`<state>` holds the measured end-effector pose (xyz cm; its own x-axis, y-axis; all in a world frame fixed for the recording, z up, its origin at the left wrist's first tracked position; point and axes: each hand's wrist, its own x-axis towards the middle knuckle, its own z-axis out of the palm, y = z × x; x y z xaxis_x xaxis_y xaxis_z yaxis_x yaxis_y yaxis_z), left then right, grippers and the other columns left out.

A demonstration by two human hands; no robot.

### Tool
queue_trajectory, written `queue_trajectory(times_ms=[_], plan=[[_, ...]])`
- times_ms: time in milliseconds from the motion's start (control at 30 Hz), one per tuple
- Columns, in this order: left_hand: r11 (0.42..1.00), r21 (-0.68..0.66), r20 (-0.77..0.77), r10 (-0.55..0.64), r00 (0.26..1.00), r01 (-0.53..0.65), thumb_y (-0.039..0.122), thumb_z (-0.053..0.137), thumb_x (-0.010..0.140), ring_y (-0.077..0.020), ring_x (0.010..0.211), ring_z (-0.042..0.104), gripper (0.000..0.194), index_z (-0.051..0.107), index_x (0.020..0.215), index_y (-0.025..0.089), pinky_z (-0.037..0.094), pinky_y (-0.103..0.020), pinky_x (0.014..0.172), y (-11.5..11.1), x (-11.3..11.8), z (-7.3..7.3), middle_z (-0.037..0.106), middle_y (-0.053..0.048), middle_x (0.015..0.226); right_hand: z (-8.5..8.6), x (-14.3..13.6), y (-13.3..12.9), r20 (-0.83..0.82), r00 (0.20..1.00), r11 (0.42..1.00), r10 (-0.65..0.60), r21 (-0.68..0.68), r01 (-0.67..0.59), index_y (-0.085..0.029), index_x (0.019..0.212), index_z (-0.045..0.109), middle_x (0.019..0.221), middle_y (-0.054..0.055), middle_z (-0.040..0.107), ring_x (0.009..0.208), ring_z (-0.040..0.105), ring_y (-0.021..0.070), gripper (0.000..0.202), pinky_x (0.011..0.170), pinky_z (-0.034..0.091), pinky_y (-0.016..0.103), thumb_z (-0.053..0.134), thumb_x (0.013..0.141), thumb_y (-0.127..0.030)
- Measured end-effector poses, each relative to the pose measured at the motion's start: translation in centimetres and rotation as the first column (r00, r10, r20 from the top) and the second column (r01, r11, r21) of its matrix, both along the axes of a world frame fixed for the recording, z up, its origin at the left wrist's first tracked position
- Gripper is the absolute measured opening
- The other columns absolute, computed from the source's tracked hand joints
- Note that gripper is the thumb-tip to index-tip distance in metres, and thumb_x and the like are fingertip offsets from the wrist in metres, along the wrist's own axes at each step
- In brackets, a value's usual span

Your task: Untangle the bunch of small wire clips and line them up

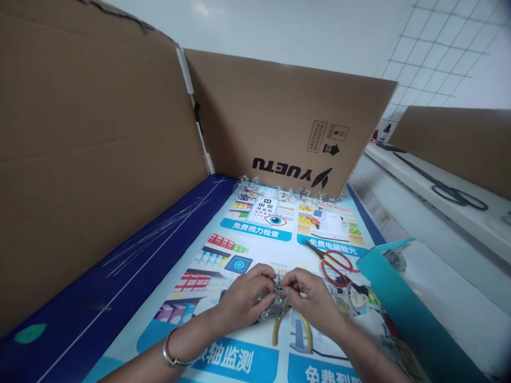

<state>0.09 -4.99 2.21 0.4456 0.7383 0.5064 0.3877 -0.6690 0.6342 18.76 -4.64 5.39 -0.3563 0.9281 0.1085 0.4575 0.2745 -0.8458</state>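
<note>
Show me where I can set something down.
The printed sheet is bare between the left hand and the wiry clutter by the back cardboard, left of the red-handled scissors. Crowded: from the right hand to the teal box, and around the yellow-handled pliers.

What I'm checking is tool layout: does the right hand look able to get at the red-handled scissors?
Probably yes: the red-handled scissors lie just beyond the right hand, with nothing visible between them, though its fingertips are busy at the clear beaded piece.
</note>
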Motion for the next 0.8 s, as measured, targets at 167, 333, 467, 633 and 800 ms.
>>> queue_trajectory(times_ms=[167, 333, 467, 633, 800], plan=[[0.998, 0.057, -0.001, 0.032, 0.999, -0.032, 0.012, 0.049, 0.080, -0.0166, 0.092, 0.053, 0.010, 0.056, 0.085, 0.017, 0.047, -0.031, 0.080, 0.14, -0.11, -0.16, 0.054, -0.008, 0.097, 0.43, 0.21, 0.08, -0.009, 1.000, 1.000, 0.020, -0.017, -0.021, -0.018, 0.079, 0.061, 0.069, -0.001, 0.059, 0.060, 0.052, 0.0099, 0.012, 0.056, 0.041, 0.020, 0.051, 0.073, -0.012], [0.998, 0.055, -0.025, 0.014, 1.000, -0.012, 0.012, 0.049, 0.080, -0.0162, 0.092, 0.054, 0.011, 0.057, 0.086, 0.017, 0.048, -0.030, 0.079, 0.19, -0.16, -0.35, 0.054, -0.008, 0.098, 0.62, 0.29, 0.18, 0.027, 0.997, 0.998, 0.069, 0.004, -0.069, -0.018, 0.076, 0.061, 0.067, -0.002, 0.058, 0.058, 0.050, 0.0088, 0.014, 0.054, 0.039, 0.019, 0.051, 0.072, -0.009], [0.998, 0.065, -0.038, -0.006, 0.999, 0.009, 0.012, 0.049, 0.080, -0.0159, 0.092, 0.054, 0.012, 0.056, 0.087, 0.017, 0.048, -0.029, 0.079, 0.21, -0.21, -0.53, 0.053, -0.008, 0.099, 0.47, 0.32, 0.17, 0.103, 0.990, 0.984, 0.098, 0.137, -0.112, -0.020, 0.078, 0.061, 0.069, -0.002, 0.058, 0.061, 0.050, 0.0090, 0.017, 0.057, 0.039, 0.019, 0.052, 0.073, -0.007], [0.997, 0.073, -0.056, -0.030, 0.998, 0.034, 0.011, 0.048, 0.081, -0.0157, 0.095, 0.053, 0.012, 0.056, 0.089, 0.016, 0.047, -0.029, 0.081, 0.35, -0.31, -0.55, 0.053, -0.009, 0.101, 0.09, 0.42, 0.01, 0.179, 0.977, 0.966, 0.115, 0.210, -0.152, -0.021, 0.085, 0.060, 0.076, -0.001, 0.060, 0.068, 0.055, 0.0112, 0.018, 0.062, 0.041, 0.021, 0.052, 0.075, -0.007], [0.997, 0.051, -0.045, -0.059, 0.997, 0.061, 0.010, 0.046, 0.083, -0.0159, 0.097, 0.052, 0.014, 0.055, 0.092, 0.016, 0.047, -0.029, 0.083, 0.39, -0.34, -0.79, 0.053, -0.009, 0.103, -0.35, 0.50, -0.07, 0.213, 0.970, 0.948, 0.114, 0.270, -0.170, -0.021, 0.087, 0.059, 0.083, 0.002, 0.063, 0.076, 0.058, 0.0135, 0.017, 0.068, 0.044, 0.023, 0.051, 0.078, -0.010]])
